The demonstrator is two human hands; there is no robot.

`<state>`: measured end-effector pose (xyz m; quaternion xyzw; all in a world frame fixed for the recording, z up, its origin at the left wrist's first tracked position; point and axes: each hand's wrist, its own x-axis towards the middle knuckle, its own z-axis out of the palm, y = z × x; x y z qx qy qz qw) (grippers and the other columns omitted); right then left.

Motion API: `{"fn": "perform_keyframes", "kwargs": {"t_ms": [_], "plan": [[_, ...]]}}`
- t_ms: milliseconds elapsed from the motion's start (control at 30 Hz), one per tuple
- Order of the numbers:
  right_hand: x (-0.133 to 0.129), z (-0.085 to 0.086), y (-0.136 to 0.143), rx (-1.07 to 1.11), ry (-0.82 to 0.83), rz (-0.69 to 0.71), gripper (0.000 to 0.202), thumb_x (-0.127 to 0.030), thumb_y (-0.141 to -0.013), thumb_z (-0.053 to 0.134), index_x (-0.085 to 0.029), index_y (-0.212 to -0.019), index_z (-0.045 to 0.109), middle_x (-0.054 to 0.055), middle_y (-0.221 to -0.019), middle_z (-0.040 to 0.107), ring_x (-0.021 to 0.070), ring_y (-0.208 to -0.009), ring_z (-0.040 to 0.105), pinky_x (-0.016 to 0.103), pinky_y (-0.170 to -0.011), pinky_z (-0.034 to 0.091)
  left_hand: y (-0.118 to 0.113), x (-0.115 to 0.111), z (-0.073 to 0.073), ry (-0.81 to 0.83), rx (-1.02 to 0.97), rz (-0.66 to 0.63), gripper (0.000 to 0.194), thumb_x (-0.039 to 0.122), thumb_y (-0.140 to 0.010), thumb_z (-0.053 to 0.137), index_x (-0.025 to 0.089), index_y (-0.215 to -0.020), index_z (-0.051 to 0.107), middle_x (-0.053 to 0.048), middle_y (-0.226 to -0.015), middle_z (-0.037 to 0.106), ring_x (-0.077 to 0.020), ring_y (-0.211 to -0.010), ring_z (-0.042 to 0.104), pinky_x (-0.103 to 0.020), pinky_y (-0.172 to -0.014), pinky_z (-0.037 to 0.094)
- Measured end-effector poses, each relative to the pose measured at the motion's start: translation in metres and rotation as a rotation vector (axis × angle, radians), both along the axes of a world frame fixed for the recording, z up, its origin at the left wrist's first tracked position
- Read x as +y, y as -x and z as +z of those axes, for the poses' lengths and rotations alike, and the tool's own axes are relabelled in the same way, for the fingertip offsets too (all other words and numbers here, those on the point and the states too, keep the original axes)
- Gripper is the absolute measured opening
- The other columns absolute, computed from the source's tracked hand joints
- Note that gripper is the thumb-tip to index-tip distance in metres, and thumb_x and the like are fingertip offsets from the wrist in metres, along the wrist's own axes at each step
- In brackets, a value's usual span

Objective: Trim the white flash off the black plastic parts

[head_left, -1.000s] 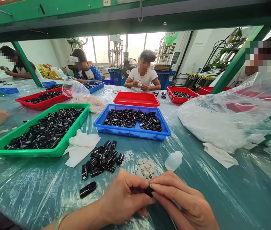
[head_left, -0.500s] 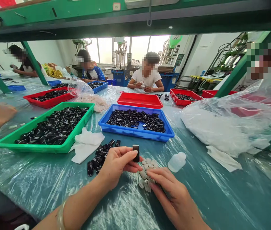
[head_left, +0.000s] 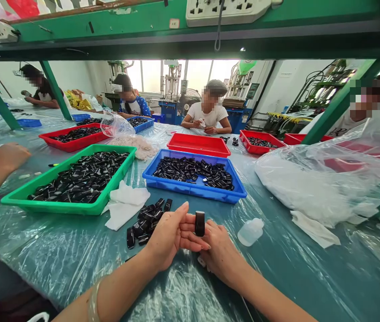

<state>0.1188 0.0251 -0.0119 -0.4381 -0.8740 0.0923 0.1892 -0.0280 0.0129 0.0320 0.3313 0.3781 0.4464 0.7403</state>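
Note:
My left hand [head_left: 171,237] holds a small black plastic piece [head_left: 199,223] upright at its fingers, with the thumb lifted off. Against that piece and the left fingertips, my right hand [head_left: 221,252] is curled inward; what its fingers hold is hidden. A few small whitish parts [head_left: 202,261] peek out under the right hand, which covers the rest of their pile. Left of my left hand lies a loose heap of similar black pieces [head_left: 147,219]. A translucent squeeze bottle [head_left: 250,232] lies to the right of my right hand.
Beyond my hands are a green tray [head_left: 52,206] and a blue tray [head_left: 193,190], both with many black pieces. White cloths [head_left: 125,201] and a large plastic bag [head_left: 297,179] lie on the film-covered table. A green beam [head_left: 136,27] crosses overhead. Another person's hand [head_left: 8,156] rests at left.
My right hand has moved from the whitish pile up to the black piece, meeting my left fingers. My left thumb has come off the piece. The view has shifted slightly.

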Motion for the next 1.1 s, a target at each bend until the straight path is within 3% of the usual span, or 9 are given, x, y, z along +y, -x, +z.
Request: {"fn": "perform_keyframes", "kwargs": {"t_ms": [133, 233, 333, 433, 500, 600, 667, 767, 1100], "plan": [[0.0, 0.0, 0.007, -0.033, 0.031, 0.01, 0.042, 0.006, -0.065, 0.047, -0.02, -0.093, 0.064, 0.008, -0.096, 0.064, 0.0261, -0.09, 0.053, 0.038, -0.072, 0.039, 0.0, -0.001, -0.001, -0.025, 0.001, 0.001, 0.053, 0.049, -0.086, 0.044, 0.002, -0.084, 0.069, -0.018, -0.079, 0.071, -0.0149, -0.053, 0.067, -0.017, -0.046, 0.05], [-0.001, 0.003, 0.004, -0.009, 0.058, 0.011, 0.04, 0.005, -0.065, 0.047, -0.02, -0.092, 0.062, 0.01, -0.098, 0.062, 0.0279, -0.094, 0.051, 0.041, -0.076, 0.038, 0.0, -0.004, -0.002, -0.112, 0.04, -0.024, 0.037, 0.041, -0.079, 0.06, 0.005, -0.08, 0.07, -0.013, -0.073, 0.071, -0.0131, -0.053, 0.067, -0.014, -0.046, 0.048], [-0.003, 0.011, -0.008, 0.077, 0.107, -0.021, 0.018, -0.005, -0.078, 0.044, -0.018, -0.079, 0.055, 0.009, -0.088, 0.059, 0.0245, -0.085, 0.05, 0.041, -0.075, 0.039, -0.001, -0.006, -0.003, -0.164, 0.114, -0.061, 0.022, 0.027, -0.069, 0.071, 0.007, -0.077, 0.071, -0.009, -0.07, 0.07, -0.0115, -0.054, 0.065, -0.013, -0.047, 0.048], [-0.009, 0.027, -0.029, 0.196, 0.206, -0.038, 0.024, -0.017, -0.092, 0.03, -0.019, -0.074, 0.046, 0.005, -0.08, 0.054, 0.018, -0.076, 0.05, 0.032, -0.068, 0.043, -0.003, -0.008, -0.005, -0.182, 0.157, -0.141, 0.019, 0.023, -0.066, 0.071, 0.008, -0.077, 0.072, -0.008, -0.069, 0.069, -0.0117, -0.054, 0.065, -0.016, -0.049, 0.049], [-0.015, 0.038, -0.042, 0.27, 0.32, -0.025, 0.025, -0.028, -0.094, 0.03, -0.02, -0.077, 0.046, 0.001, -0.074, 0.051, 0.0144, -0.066, 0.049, 0.025, -0.059, 0.043, -0.006, -0.01, -0.008, -0.195, 0.19, -0.21, 0.017, 0.021, -0.065, 0.071, 0.008, -0.076, 0.073, -0.006, -0.063, 0.067, -0.0116, -0.054, 0.064, -0.018, -0.051, 0.05], [-0.024, 0.048, -0.056, 0.553, 0.662, 0.019, 0.025, -0.037, -0.091, 0.041, -0.019, -0.076, 0.049, -0.002, -0.069, 0.048, 0.0122, -0.065, 0.045, 0.023, -0.061, 0.04, -0.01, -0.012, -0.013, -0.196, 0.254, -0.282, 0.016, 0.019, -0.062, 0.071, 0.01, -0.075, 0.073, -0.003, -0.057, 0.064, -0.0105, -0.052, 0.061, -0.019, -0.053, 0.05], [-0.03, 0.051, -0.06, 0.724, 0.867, 0.038, 0.024, -0.038, -0.087, 0.05, -0.018, -0.074, 0.05, -0.002, -0.068, 0.048, 0.0115, -0.065, 0.042, 0.023, -0.062, 0.036, -0.012, -0.013, -0.017, -0.187, 0.282, -0.314, 0.016, 0.018, -0.062, 0.071, 0.01, -0.075, 0.074, -0.002, -0.056, 0.064, -0.0102, -0.051, 0.059, -0.02, -0.054, 0.049], [-0.034, 0.052, -0.06, 0.797, 1.007, 0.05, 0.024, -0.037, -0.084, 0.056, -0.017, -0.072, 0.051, -0.002, -0.066, 0.047, 0.0112, -0.064, 0.04, 0.024, -0.062, 0.032, -0.012, -0.014, -0.02, -0.209, 0.312, -0.356, 0.017, 0.019, -0.062, 0.07, 0.011, -0.076, 0.074, -0.002, -0.057, 0.063, -0.0098, -0.051, 0.057, -0.02, -0.054, 0.047], [-0.036, 0.051, -0.056, 0.747, 1.099, 0.039, 0.029, -0.042, -0.08, 0.06, -0.015, -0.073, 0.053, -0.002, -0.065, 0.047, 0.0109, -0.062, 0.042, 0.024, -0.061, 0.033, -0.008, -0.015, -0.017, -0.377, 0.436, -0.484, 0.016, 0.017, -0.07, 0.064, 0.012, -0.08, 0.075, 0.0, -0.054, 0.057, -0.0095, -0.051, 0.053, -0.018, -0.051, 0.041]]}}
